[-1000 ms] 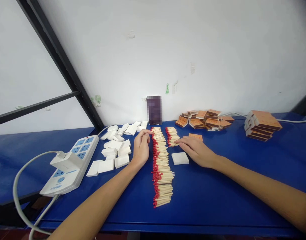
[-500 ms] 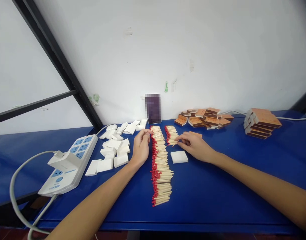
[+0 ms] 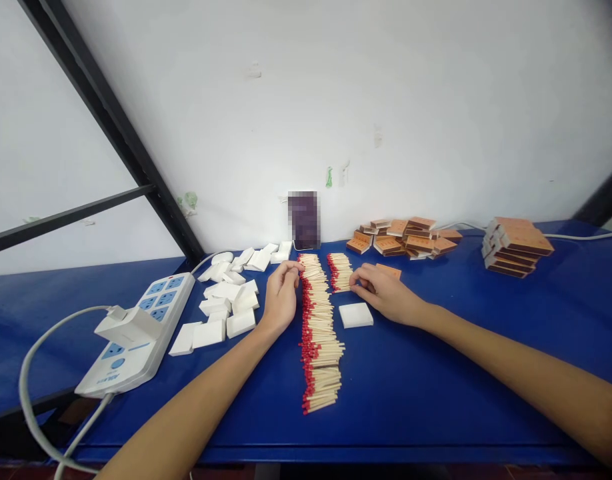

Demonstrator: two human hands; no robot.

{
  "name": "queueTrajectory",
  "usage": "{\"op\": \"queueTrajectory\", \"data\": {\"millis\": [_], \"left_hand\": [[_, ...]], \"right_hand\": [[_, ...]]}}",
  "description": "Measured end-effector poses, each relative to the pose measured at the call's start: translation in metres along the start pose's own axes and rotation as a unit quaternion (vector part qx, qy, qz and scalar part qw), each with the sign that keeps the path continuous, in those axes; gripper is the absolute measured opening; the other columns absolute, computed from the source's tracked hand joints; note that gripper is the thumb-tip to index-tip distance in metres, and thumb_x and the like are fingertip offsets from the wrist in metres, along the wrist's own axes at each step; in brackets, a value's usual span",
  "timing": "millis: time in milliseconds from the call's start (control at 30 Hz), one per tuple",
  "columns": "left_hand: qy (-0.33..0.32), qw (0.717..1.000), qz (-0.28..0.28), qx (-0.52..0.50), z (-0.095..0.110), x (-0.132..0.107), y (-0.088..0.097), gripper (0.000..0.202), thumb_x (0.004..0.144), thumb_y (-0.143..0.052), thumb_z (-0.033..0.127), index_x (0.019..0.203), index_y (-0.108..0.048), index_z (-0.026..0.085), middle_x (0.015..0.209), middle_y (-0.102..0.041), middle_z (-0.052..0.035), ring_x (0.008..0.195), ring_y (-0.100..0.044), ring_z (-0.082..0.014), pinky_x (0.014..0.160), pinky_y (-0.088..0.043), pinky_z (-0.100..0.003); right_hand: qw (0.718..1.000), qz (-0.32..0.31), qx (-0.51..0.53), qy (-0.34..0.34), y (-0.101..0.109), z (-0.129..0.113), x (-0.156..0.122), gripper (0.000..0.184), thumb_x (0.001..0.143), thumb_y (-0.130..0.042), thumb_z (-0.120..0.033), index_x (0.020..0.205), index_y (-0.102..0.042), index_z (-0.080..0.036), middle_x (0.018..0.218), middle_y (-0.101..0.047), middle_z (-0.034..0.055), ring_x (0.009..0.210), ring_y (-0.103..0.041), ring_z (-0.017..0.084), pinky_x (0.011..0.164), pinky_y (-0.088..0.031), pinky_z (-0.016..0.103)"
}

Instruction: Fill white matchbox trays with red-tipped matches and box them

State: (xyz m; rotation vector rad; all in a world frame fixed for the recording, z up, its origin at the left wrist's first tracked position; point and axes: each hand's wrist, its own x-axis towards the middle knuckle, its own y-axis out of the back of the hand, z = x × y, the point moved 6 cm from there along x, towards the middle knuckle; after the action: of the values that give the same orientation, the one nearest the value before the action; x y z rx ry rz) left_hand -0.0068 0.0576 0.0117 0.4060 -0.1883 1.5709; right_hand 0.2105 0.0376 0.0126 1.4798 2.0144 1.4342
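My left hand (image 3: 282,295) is closed, its fingers curled and the fingertips at the red heads near the far end of a long row of matches (image 3: 320,327). Whatever those fingers may hold is hidden. Right of that row lies a shorter row of matches (image 3: 340,272), heads to the left. My right hand (image 3: 386,291) pinches thumb and forefinger at the plain end of the nearest match in this short row. Just in front of that hand sits a single white matchbox tray (image 3: 356,315). An orange matchbox sleeve (image 3: 390,271) is partly hidden behind the hand.
White trays (image 3: 231,300) lie loosely on the left, beside a power strip (image 3: 136,340) with a plugged-in charger. Orange matchbox sleeves (image 3: 406,237) are heaped by the wall, and matchboxes (image 3: 519,247) are stacked farther right. A blurred dark panel (image 3: 305,220) leans on the wall.
The match at my right fingertips now lies in line with the short row, where it stuck out at an angle before. My left hand stays put. The view has shifted slightly.
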Motion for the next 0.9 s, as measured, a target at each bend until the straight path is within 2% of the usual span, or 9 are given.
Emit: {"op": "queueTrajectory", "data": {"millis": [333,600,733,800,900], "left_hand": [[0.003,1.0,-0.01,0.004,0.0,0.0,-0.002,0.019,0.09,-0.049,0.033,0.084,-0.06,0.019,0.062,-0.041,0.004,0.055,-0.037,-0.0116,0.051,-0.028,-0.023],[0.005,1.0,-0.019,0.0,0.0,-0.001,-0.003,0.02,0.091,-0.049,0.033,0.085,-0.059,0.018,0.061,-0.039,0.0045,0.055,-0.035,-0.0111,0.051,-0.026,-0.023],[0.005,1.0,-0.023,0.003,0.001,-0.002,-0.004,0.02,0.09,-0.048,0.034,0.084,-0.059,0.018,0.06,-0.039,0.0047,0.054,-0.034,-0.0113,0.051,-0.026,-0.023],[0.003,1.0,-0.026,0.005,0.002,-0.002,-0.004,0.02,0.091,-0.048,0.034,0.084,-0.059,0.018,0.061,-0.039,0.0047,0.054,-0.035,-0.0113,0.051,-0.026,-0.024],[0.002,1.0,-0.028,0.009,0.003,-0.003,-0.005,0.02,0.091,-0.047,0.034,0.084,-0.059,0.018,0.061,-0.039,0.0047,0.055,-0.035,-0.0114,0.052,-0.026,-0.024]], "right_hand": [[0.999,-0.023,0.006,0.022,-0.004,-0.001,0.001,0.021,0.097,-0.05,-0.033,0.085,-0.063,-0.02,0.077,-0.055,0.0018,0.069,-0.051,0.016,0.063,-0.04,0.029],[0.997,-0.034,0.068,0.007,0.001,-0.006,0.0,0.031,0.098,-0.048,-0.042,0.087,-0.066,-0.019,0.073,-0.06,0.0021,0.066,-0.052,0.016,0.06,-0.039,0.029],[0.992,-0.075,0.099,0.01,0.002,-0.012,-0.004,0.031,0.093,-0.055,-0.047,0.086,-0.068,-0.02,0.072,-0.058,0.0009,0.064,-0.049,0.015,0.058,-0.038,0.028],[0.992,-0.09,0.088,0.017,0.001,-0.015,-0.006,0.027,0.089,-0.062,-0.045,0.083,-0.069,-0.02,0.074,-0.058,0.0013,0.065,-0.05,0.015,0.059,-0.039,0.028],[0.991,-0.099,0.084,0.023,0.001,-0.017,-0.007,0.022,0.087,-0.062,-0.037,0.075,-0.069,-0.019,0.073,-0.058,0.002,0.066,-0.052,0.015,0.06,-0.04,0.028]]}}
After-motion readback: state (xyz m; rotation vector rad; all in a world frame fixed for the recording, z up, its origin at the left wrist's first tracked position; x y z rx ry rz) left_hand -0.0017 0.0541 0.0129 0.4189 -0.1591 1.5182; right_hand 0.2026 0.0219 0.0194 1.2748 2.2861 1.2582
